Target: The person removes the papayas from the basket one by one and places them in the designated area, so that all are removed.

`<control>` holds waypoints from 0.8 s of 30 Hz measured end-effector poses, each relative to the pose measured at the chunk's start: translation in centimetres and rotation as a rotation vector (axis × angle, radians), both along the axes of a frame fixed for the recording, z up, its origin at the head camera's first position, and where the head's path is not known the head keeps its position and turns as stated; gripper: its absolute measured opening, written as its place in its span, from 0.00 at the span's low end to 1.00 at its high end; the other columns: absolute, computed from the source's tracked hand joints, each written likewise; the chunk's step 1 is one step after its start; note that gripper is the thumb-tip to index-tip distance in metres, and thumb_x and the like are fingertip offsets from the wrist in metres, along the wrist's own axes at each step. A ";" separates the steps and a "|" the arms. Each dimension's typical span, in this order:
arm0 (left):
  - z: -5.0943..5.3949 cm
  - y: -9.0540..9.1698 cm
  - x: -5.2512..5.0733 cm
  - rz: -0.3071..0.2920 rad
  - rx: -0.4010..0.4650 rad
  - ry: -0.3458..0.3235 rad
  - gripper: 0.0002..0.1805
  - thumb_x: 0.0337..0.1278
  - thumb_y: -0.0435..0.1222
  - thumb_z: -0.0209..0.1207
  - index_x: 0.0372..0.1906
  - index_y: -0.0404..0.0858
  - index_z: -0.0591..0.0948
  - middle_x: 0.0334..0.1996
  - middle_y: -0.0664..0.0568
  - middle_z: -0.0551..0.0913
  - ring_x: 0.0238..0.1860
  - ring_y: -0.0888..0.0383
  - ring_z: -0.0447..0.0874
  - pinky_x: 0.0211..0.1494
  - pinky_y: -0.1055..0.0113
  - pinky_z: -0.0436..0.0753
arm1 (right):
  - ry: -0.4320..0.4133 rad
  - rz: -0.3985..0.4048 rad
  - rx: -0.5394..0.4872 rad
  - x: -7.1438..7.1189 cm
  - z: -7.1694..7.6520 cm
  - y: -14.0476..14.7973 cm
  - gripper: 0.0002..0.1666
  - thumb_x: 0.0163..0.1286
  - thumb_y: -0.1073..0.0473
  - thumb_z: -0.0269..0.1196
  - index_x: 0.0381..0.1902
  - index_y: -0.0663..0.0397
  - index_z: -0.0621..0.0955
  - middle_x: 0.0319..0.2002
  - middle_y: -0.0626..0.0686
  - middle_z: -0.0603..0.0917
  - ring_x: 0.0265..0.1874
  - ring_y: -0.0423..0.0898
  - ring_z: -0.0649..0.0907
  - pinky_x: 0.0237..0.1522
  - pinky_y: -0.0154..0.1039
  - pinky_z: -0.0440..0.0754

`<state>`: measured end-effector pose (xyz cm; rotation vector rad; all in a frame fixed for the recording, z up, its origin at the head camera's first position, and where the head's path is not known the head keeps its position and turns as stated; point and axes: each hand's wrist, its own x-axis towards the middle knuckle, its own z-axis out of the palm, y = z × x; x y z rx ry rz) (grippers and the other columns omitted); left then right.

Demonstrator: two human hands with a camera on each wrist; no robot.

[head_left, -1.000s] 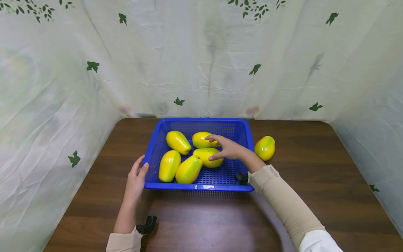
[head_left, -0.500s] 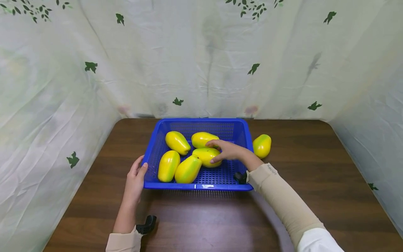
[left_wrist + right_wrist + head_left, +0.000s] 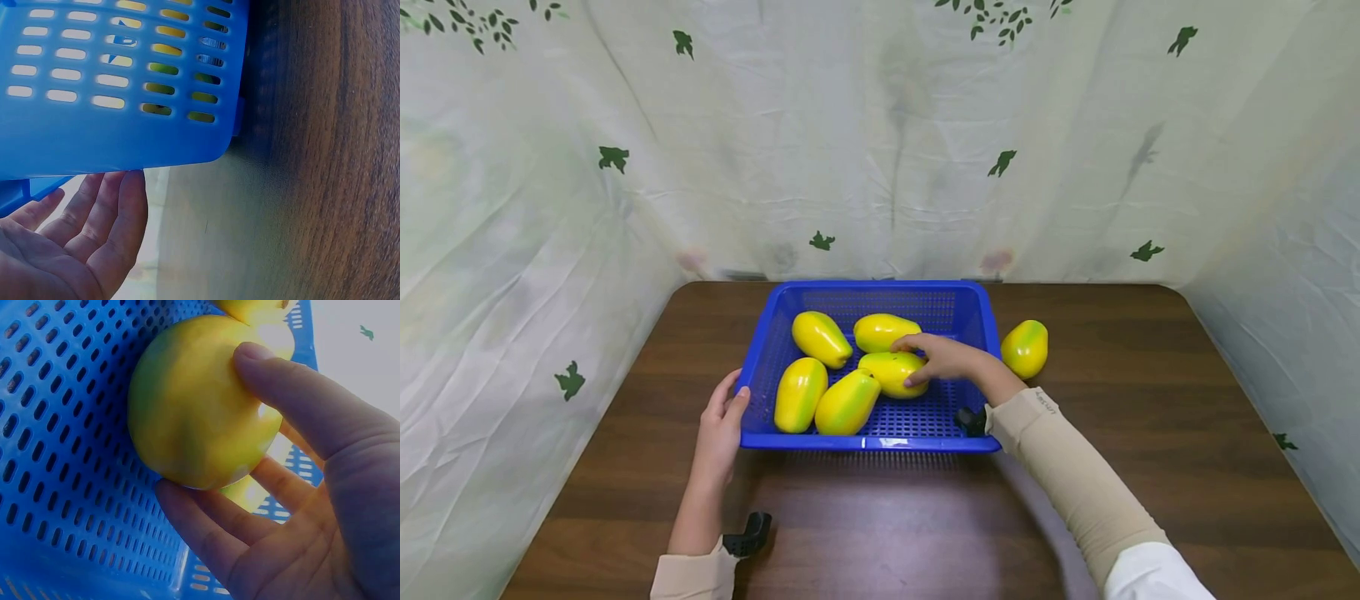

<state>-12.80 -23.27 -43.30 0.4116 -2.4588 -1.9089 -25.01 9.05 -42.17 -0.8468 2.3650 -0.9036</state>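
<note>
A blue plastic basket [image 3: 871, 444] with perforated walls holds several yellow-green papayas. My right hand [image 3: 951, 360] reaches over its right side and grips the papaya [image 3: 886, 372] in the middle. In the right wrist view, the thumb lies across one side of that papaya [image 3: 194, 406] and the fingers curl round the other. My left hand [image 3: 721, 429] holds the basket's left rim, thumb at the edge. The left wrist view shows its fingertips [image 3: 132, 187] against the outside of the basket wall [image 3: 112, 140]; the thumb is hidden there.
One more papaya [image 3: 1025, 349] lies on the brown wooden table [image 3: 1135, 392], just right of the basket. Other papayas [image 3: 801, 395] rest in the basket's left half. A pale patterned curtain [image 3: 880, 167] hangs behind the table and along both sides.
My right hand has lowered onto the middle papaya and closed round it. The papaya outside the basket has shifted slightly. My left hand stays at the rim.
</note>
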 end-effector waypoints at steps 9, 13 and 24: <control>-0.2 -0.1 -0.1 -0.002 -0.017 -0.008 0.30 0.64 0.53 0.39 0.68 0.48 0.55 0.57 0.41 0.65 0.50 0.47 0.67 0.51 0.57 0.70 | -0.003 -0.020 -0.028 0.1 0.4 0.1 0.35 0.57 0.55 0.66 0.61 0.49 0.67 0.59 0.53 0.67 0.55 0.47 0.67 0.53 0.44 0.66; -0.2 -0.2 -0.1 -0.003 -0.019 -0.009 0.30 0.64 0.53 0.39 0.68 0.49 0.55 0.57 0.41 0.65 0.50 0.48 0.67 0.49 0.60 0.71 | -0.005 -0.032 -0.082 0.1 0.5 0.2 0.35 0.56 0.57 0.66 0.61 0.51 0.68 0.59 0.54 0.67 0.55 0.48 0.67 0.54 0.46 0.66; -0.2 -0.3 -0.2 -0.006 -0.022 -0.003 0.30 0.64 0.53 0.39 0.68 0.48 0.55 0.56 0.40 0.65 0.49 0.48 0.68 0.45 0.67 0.73 | 0.003 -0.085 -0.285 0.0 1.4 0.5 0.35 0.56 0.58 0.66 0.61 0.52 0.68 0.60 0.53 0.66 0.57 0.54 0.67 0.55 0.50 0.65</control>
